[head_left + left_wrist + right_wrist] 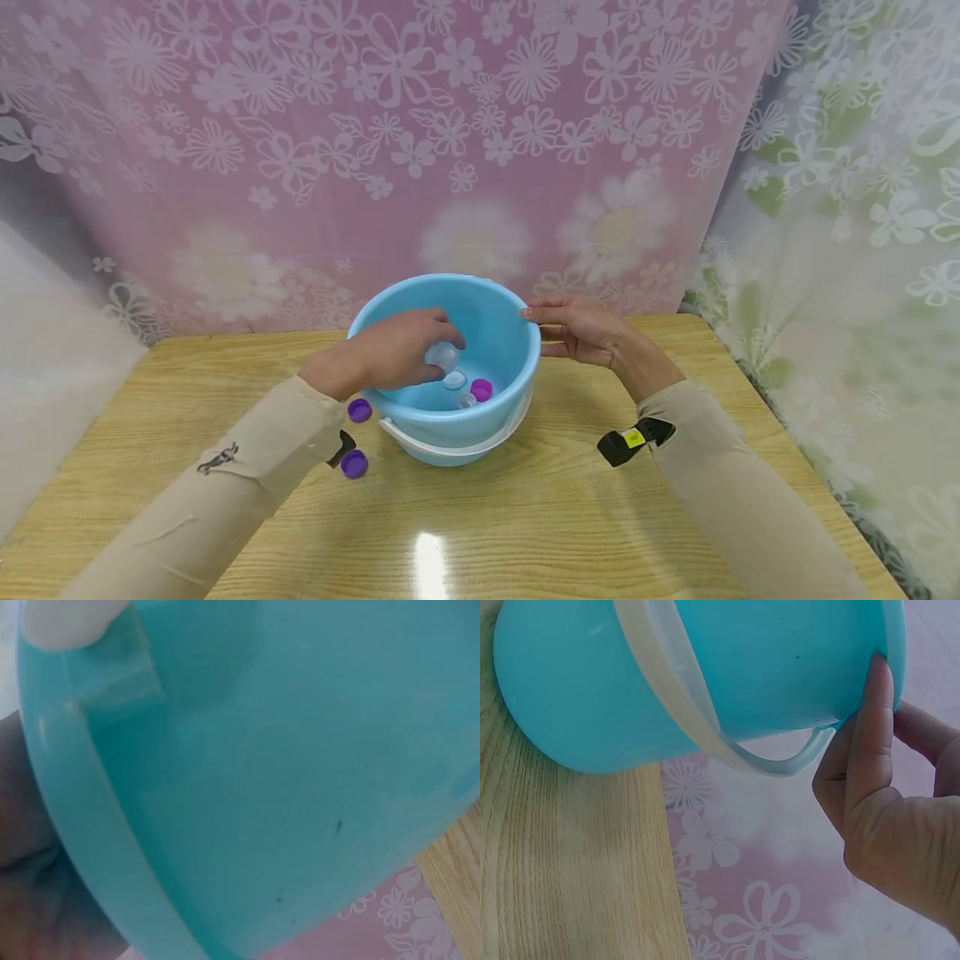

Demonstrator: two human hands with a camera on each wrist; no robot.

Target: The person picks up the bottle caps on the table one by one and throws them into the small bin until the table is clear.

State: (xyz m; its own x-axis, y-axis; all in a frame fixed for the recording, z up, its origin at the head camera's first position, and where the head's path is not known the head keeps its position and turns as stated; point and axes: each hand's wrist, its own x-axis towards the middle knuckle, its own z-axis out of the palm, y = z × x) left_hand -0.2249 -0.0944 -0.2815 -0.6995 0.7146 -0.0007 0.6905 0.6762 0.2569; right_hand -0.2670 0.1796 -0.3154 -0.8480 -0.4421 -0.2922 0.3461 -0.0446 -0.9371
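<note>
A light blue bucket (450,429) with a white handle (480,446) stands on the wooden table. My left hand (397,346) reaches over its left rim and holds a small clear round container (442,357) between thumb and fingers, inside the bucket. In the left wrist view the bucket wall hides most of that hand. My right hand (588,329) grips the bucket's right rim, with fingers against the outer wall. Inside the bucket lie a magenta cap (481,389), a whitish round piece (453,380) and a small clear piece (467,401).
Two purple caps (359,410) lie on the table (570,517) left of the bucket, close to the left forearm. A pink flowered curtain (480,167) hangs behind the table's back edge, and a pale leafy one (847,292) hangs at the right.
</note>
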